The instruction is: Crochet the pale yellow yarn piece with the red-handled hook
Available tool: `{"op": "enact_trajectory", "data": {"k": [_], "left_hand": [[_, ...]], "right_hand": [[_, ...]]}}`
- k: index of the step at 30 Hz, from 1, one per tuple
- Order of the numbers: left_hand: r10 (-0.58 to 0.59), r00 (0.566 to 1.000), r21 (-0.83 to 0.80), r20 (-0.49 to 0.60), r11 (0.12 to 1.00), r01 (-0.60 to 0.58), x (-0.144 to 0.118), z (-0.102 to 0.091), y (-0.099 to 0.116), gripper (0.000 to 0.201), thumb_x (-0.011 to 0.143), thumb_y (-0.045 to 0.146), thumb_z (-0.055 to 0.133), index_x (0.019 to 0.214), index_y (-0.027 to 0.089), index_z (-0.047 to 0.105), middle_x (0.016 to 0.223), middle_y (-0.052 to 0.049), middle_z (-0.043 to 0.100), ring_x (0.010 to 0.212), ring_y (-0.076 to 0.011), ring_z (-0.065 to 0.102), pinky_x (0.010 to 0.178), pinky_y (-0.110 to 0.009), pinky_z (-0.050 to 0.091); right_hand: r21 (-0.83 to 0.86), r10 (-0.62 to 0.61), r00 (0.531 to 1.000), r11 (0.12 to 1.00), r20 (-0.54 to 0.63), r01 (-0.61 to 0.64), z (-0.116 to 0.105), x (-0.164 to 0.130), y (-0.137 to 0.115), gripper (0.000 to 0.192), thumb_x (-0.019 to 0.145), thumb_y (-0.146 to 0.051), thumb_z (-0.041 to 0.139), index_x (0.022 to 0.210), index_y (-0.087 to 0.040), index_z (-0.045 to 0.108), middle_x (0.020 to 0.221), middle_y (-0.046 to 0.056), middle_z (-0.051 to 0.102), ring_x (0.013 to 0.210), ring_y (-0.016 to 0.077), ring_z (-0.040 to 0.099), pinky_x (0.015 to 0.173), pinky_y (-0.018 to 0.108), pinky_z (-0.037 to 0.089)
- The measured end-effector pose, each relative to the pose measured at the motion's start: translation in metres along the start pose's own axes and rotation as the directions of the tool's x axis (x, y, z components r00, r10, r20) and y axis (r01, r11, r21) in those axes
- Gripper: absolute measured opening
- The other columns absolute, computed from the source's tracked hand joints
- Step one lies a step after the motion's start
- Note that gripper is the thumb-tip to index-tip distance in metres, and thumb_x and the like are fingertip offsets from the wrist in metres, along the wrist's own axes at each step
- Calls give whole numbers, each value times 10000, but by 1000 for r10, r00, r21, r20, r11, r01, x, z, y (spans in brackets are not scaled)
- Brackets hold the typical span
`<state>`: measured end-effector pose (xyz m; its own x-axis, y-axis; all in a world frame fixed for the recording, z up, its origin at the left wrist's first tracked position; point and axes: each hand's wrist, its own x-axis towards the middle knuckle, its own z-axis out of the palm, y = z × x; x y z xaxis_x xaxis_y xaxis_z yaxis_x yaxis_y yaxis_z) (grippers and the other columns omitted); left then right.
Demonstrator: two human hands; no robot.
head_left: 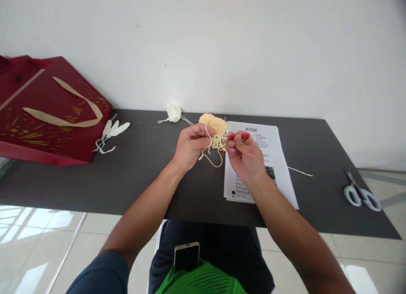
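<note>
Above a dark bench [95, 175], we see 2 bare hands working pale yellow yarn. The left hand [189, 147] has its fingers [198, 135] closed together on a small crocheted piece [218, 142], with loose strands looping down below the fingertips. The right hand [245, 155] has thumb and forefinger clamped on a red-handled crochet hook [239, 136], whose tip points left into the stitches between the 2 hands. Just beyond the fingers sits the yellow yarn ball [213, 122].

We judge the yarn very light, soft and limp, apt to snag or unravel if tugged; a pinch close to the working stitches looks the sound hold, as the left fingers have it. The hook seems thin and stiff, best gripped at its handle.

Under the right hand lies a printed pattern sheet [272, 158]. Farther right of the fingers rest pale scissors [361, 194]; far left, a red gift bag [47, 112]; a white yarn tuft [174, 112] lies behind.
</note>
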<state>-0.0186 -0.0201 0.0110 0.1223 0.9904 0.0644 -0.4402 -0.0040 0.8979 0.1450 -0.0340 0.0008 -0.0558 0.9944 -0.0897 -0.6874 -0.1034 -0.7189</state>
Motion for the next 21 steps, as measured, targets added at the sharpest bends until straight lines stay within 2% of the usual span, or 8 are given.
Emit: {"op": "enact_trajectory", "data": {"k": [3, 6, 10, 15, 21], "left_hand": [[109, 992, 110, -58, 989, -102, -1, 0, -6, 105, 689, 167, 795, 787, 182, 761, 696, 7, 660, 631, -94, 552, 619, -237, 414], [160, 984, 173, -82, 974, -145, -3, 3, -9, 155, 722, 157, 781, 873, 193, 781, 729, 14, 670, 628, -80, 543, 611, -224, 417], [157, 981, 215, -114, 968, -130, -6, 11, -6, 320, 700, 148, 784, 1017, 188, 768, 768, 9, 698, 643, -90, 579, 621, -228, 467], [155, 980, 222, -125, 967, -124, -9, 18, -3, 589, 716, 140, 765, 1294, 187, 661, 777, 22, 702, 672, -97, 621, 663, -234, 509], [163, 976, 247, -144, 961, -124, -12, 20, -3, 595, 728, 136, 758, 1311, 191, 650, 809, 4, 718, 697, -113, 638, 682, -254, 527]], "right_hand": [[24, 29, 999, 999, -19, -29, 5, -1, 3, 259, 760, -286, 882, 796, -211, 636, 855, -30, 736, 656, 40, 629, 558, 128, 551], [3, -7, 999, 1000, -34, 8, 10, -3, 4, 230, 783, -291, 865, 804, -203, 654, 859, -31, 746, 657, 29, 643, 587, 107, 566], [-54, -66, 997, 996, -37, 64, 13, -5, 6, 216, 813, -315, 839, 834, -214, 649, 876, -35, 751, 675, 39, 660, 617, 126, 588], [-65, -73, 997, 995, -40, 70, 15, -8, 10, 213, 811, -312, 839, 881, -218, 661, 867, -30, 758, 684, 52, 670, 631, 143, 596], [-80, -89, 995, 993, -47, 85, 16, -9, 13, 214, 826, -325, 826, 881, -226, 645, 878, -33, 752, 692, 55, 662, 651, 161, 596]]}}
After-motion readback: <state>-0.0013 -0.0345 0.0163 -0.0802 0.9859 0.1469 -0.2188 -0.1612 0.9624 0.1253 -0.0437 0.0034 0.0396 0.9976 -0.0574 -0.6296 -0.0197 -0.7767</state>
